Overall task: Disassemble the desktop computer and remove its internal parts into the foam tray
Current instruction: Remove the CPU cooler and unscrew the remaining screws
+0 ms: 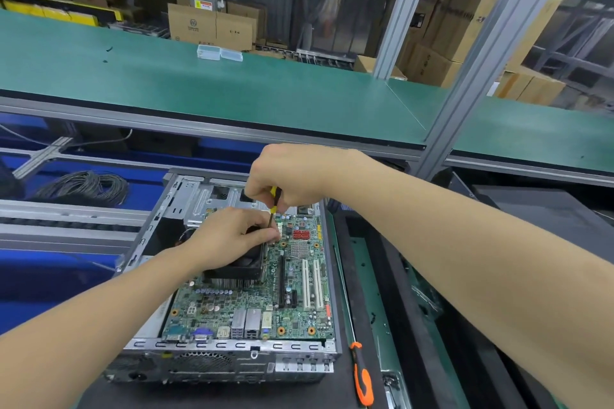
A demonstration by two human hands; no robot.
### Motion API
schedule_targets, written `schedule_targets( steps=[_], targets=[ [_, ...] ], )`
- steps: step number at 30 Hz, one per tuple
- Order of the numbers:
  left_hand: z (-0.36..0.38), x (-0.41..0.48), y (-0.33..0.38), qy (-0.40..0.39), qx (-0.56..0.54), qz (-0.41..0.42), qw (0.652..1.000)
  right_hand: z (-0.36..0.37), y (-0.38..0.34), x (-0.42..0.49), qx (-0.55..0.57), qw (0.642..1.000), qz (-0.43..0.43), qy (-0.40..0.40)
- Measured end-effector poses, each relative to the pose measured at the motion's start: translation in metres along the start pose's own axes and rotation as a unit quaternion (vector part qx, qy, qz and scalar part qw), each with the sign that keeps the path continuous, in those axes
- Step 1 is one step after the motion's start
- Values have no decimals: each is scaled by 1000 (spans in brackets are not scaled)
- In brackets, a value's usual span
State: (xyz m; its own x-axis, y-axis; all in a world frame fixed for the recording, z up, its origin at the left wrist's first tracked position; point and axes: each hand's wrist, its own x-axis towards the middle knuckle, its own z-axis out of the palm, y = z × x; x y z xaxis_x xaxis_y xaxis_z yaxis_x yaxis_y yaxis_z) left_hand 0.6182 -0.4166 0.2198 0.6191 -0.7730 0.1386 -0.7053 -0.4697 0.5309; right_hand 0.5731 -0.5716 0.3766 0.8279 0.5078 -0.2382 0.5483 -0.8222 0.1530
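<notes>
Both forearms reach forward from the lower corners and meet over the far half of the open desktop computer (212, 367), which lies flat on the dark worktop (216, 398) directly beneath the hands. The right hand (292, 176) is held highest, knuckles up and wrist bent downward, its fingers clenched round the handle of a yellow-handled screwdriver (273, 201) that points almost straight down out of the fist. Just below and to the left of it, the left hand (232, 236) rests palm-down on the black cooler fan (239, 267), its thumb and forefinger pinched together around the lower shaft of the same tool, where the tip meets the board. The green motherboard (232, 305) spreads out from under the left hand toward the person, still seated in the metal case. To the right of both hands, under the right forearm, lies the black foam tray (397, 276), just beside the case. An orange-handled screwdriver (362, 375) lies on the worktop near the right elbow, well apart from either hand. Beyond the hands runs a green shelf (232, 83) carrying two clear plastic boxes (219, 52), and off to the left of the left hand sits a coil of cable (86, 186).
</notes>
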Motion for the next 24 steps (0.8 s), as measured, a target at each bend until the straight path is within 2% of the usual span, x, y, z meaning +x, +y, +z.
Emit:
schedule_targets(
  steps=[3,5,7,9,10,12,14,17,21,24],
  targets=[
    [-3,-1,1,-26,-63,-10,998,-2,2,1,-14,1000,-17,14],
    [-4,-1,0,-28,-56,-13,998,-1,0,-1,6,999,19,35],
    [-2,0,-3,-30,-44,-14,998,2,-6,-1,85,989,102,68],
    [-1,-1,-5,-31,-52,-19,998,6,-8,3,167,956,221,92],
    [-1,-1,-6,-34,-60,-23,997,9,-8,5,178,942,272,86],
    [-1,-1,-5,-29,-74,-25,997,11,-10,9,183,927,322,52],
    [0,0,-4,-6,-66,-27,997,10,-11,14,204,924,322,29],
    [1,-1,-3,10,-27,-38,999,5,-14,16,206,939,274,3],
    [0,-1,3,10,25,-39,999,-5,-8,10,142,972,184,-33],
    [-1,1,2,10,35,-54,998,-6,-3,2,94,987,124,-27]
  ],
)
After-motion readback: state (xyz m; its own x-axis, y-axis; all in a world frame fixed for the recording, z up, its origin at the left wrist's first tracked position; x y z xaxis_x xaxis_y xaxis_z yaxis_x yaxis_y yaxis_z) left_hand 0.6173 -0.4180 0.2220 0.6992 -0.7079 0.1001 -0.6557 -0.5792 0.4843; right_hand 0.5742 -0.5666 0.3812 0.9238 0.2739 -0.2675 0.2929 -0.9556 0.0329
